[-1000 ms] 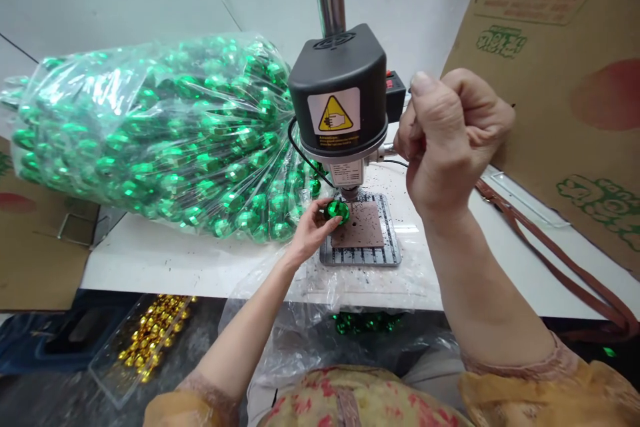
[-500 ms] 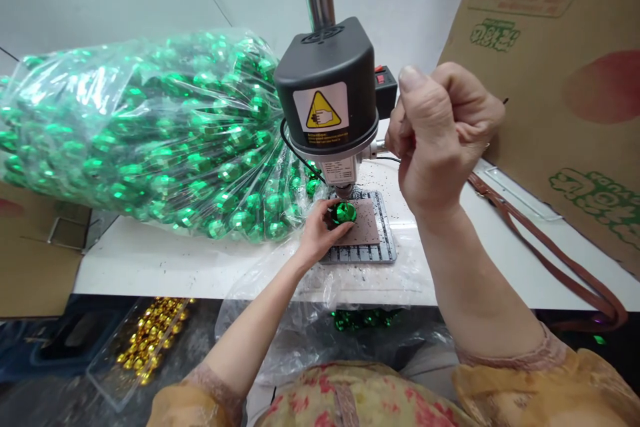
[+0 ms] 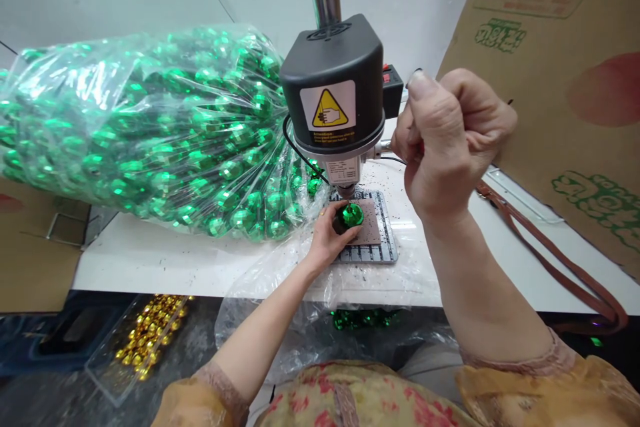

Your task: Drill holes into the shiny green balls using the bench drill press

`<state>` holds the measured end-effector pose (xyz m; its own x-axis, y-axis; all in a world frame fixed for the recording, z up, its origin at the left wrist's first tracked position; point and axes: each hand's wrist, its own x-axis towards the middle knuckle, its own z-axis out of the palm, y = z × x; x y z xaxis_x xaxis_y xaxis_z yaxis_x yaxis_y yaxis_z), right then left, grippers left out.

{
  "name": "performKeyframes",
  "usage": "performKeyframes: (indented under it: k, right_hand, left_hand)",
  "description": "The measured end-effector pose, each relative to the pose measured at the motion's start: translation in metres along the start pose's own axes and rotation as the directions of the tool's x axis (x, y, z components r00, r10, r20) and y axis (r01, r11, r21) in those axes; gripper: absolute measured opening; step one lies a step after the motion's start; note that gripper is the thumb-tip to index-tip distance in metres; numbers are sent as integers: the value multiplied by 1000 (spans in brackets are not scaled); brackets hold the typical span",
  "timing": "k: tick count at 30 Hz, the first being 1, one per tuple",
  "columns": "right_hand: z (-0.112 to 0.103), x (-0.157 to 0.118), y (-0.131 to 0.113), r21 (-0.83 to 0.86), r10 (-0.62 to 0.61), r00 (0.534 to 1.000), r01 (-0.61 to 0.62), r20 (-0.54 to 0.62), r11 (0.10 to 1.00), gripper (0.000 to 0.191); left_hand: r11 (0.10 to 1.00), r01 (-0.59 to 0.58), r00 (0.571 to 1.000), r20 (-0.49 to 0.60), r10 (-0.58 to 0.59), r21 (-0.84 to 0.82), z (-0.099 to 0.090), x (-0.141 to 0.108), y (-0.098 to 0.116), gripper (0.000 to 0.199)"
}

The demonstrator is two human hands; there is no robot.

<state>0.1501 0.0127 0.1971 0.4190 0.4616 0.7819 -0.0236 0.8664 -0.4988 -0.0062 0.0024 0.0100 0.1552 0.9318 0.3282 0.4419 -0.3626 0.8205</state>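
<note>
Between the thumb and fingers of my left hand (image 3: 327, 237) sits a shiny green faceted ball (image 3: 353, 214). It rests over a brownish square pad (image 3: 371, 230) on the slotted metal base (image 3: 389, 247), right below the chuck of a small drill press (image 3: 333, 97). The chuck hides whether a bit touches the ball. My right hand (image 3: 450, 140) is closed in a fist round the lever (image 3: 384, 147) at the machine's right side; its grip end is mostly covered by my fingers. Dark specks are scattered over the base and pad.
A large clear bag of green balls (image 3: 165, 140) lies left of the machine. Cardboard boxes (image 3: 550, 93) flank the table (image 3: 165, 260). A brown strap (image 3: 545, 253) lies at right. Below the edge are gold balls (image 3: 153, 333) in a clear bin and more green balls (image 3: 363, 318).
The view has shifted slightly, so the drill press and both hands appear a little further right. My left hand still holds the green ball and my right hand still grips the lever.
</note>
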Motion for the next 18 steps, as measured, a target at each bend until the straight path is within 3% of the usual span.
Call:
performKeyframes:
  k: [5, 13, 18]
  right_hand:
    - [-3, -11, 4, 23, -70, 996, 71, -62, 997, 51]
    - [-10, -30, 12, -33, -167, 985, 166, -42, 986, 54]
    - [-11, -33, 14, 60, -177, 983, 179, -41, 982, 54]
  left_hand:
    - [1000, -5, 1000, 6, 5, -16, 0, -1, 1, 53]
    - [1000, -27, 1000, -2, 27, 0, 0, -2, 0, 51]
    - [1000, -25, 1000, -5, 25, 0, 0, -3, 0, 50]
